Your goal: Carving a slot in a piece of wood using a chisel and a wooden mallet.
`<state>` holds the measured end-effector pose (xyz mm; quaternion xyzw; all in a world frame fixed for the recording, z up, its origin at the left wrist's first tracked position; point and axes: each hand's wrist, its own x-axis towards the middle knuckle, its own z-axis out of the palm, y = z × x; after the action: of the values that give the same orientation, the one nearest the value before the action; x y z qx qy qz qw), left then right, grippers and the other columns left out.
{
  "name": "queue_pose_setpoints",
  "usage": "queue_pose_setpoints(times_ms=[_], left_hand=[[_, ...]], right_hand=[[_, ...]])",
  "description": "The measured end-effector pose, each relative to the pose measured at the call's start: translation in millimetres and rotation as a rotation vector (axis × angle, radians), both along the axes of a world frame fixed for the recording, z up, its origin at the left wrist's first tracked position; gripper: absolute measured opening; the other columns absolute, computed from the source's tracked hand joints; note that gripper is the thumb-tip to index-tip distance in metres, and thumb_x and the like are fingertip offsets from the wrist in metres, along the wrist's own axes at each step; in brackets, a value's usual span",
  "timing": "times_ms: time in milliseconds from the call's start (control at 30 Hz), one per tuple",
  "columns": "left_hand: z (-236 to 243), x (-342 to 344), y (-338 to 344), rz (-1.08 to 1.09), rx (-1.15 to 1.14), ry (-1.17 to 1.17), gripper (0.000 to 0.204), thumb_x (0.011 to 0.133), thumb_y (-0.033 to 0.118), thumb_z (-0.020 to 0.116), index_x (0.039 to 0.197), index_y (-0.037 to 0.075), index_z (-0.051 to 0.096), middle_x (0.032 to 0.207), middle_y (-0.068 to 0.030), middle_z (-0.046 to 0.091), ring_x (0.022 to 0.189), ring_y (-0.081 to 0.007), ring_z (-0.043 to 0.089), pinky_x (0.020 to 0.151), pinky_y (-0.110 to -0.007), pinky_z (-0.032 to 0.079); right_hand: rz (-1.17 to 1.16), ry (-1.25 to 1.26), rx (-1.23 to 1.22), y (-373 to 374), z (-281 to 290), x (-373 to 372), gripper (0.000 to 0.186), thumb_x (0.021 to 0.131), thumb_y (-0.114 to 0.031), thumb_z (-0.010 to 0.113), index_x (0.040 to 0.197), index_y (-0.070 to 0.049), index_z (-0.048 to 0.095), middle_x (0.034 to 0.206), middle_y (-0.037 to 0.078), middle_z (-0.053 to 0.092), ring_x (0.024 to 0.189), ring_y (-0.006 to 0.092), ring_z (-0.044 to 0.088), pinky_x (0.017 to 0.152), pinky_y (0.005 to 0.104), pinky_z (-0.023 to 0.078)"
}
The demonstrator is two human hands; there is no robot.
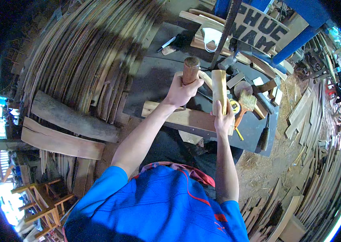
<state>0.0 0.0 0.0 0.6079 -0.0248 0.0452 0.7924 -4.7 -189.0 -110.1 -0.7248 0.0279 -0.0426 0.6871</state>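
While two hands (182, 92) (224, 120) grip, left holds one cylinder (191, 72); right, one block (219, 86).

Timber-filled workshop, daylight at both sides
Long, thin strips of wood (86, 48) lie packed in a broad stack at the upper left, with two wide boards (63, 142) below them and a wooden furniture frame (43, 205) in the lower left corner; a dark grey surface (148, 86) stands mid-room, blue posts (295, 46) and a pale lettered board (275, 24) rise behind its far side, the brown floor (259, 173) is littered with shavings, heaped slats and offcuts (323, 169) cover the right, and glaring white openings (0, 117) light the left edge, with greenery (337, 38) showing at the upper right.
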Motion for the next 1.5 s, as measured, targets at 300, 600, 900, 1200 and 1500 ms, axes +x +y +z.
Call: queue_pose_setpoints(times_ms=[300,600,900,1200,1500], left_hand=[[2,-7,9,0.011,-0.07,0.044,0.032,0.09,0.009,0.061,0.063,0.013,0.043,0.051,0.0061,0.038,0.041,-0.0039,0.034,0.039,-0.023,0.024],[-3,-2,9,-0.011,-0.082,-0.007,0.036,0.09,0.01,0.059,0.061,0.014,0.038,0.05,0.0057,0.036,0.039,-0.0052,0.032,0.039,-0.024,0.022],[-23,-5,4,-0.022,-0.084,0.013,0.015,0.089,0.011,0.06,0.077,0.011,0.051,0.059,0.0059,0.042,0.048,-0.0066,0.038,0.045,-0.025,0.03],[-19,-7,23,-0.181,-0.167,-0.054,0.018,0.09,0.009,0.061,0.076,0.011,0.049,0.057,0.0059,0.041,0.045,-0.0043,0.035,0.043,-0.022,0.026],[-11,-10,16,-0.161,-0.121,-0.041,0.025,0.089,0.011,0.063,0.07,0.012,0.048,0.056,0.0071,0.042,0.047,-0.0035,0.037,0.045,-0.024,0.029]], right_hand=[[-0.016,-0.015,-0.011,6,6,-10,0.049,0.092,-0.024,0.066,0.13,0.004,0.054,0.097,0.014,0.067,0.073,0.0149,0.065,0.056,0.0278,0.056],[-0.015,-0.055,-0.048,-1,-1,-2,0.051,0.091,-0.026,0.067,0.13,0.005,0.054,0.097,0.015,0.067,0.071,0.0139,0.065,0.056,0.0271,0.055],[-0.044,-0.057,-0.131,-14,-22,-1,0.046,0.091,-0.021,0.066,0.125,0.007,0.056,0.103,0.019,0.068,0.092,0.0207,0.065,0.082,0.0328,0.051],[-0.009,-0.038,-0.042,2,-1,-7,0.049,0.093,-0.024,0.063,0.127,0.01,0.052,0.096,0.015,0.064,0.075,0.0165,0.063,0.052,0.027,0.05],[0.034,0.034,-0.025,5,16,-10,0.048,0.094,-0.025,0.062,0.129,0.007,0.051,0.095,0.011,0.062,0.072,0.0132,0.059,0.058,0.0263,0.052]])
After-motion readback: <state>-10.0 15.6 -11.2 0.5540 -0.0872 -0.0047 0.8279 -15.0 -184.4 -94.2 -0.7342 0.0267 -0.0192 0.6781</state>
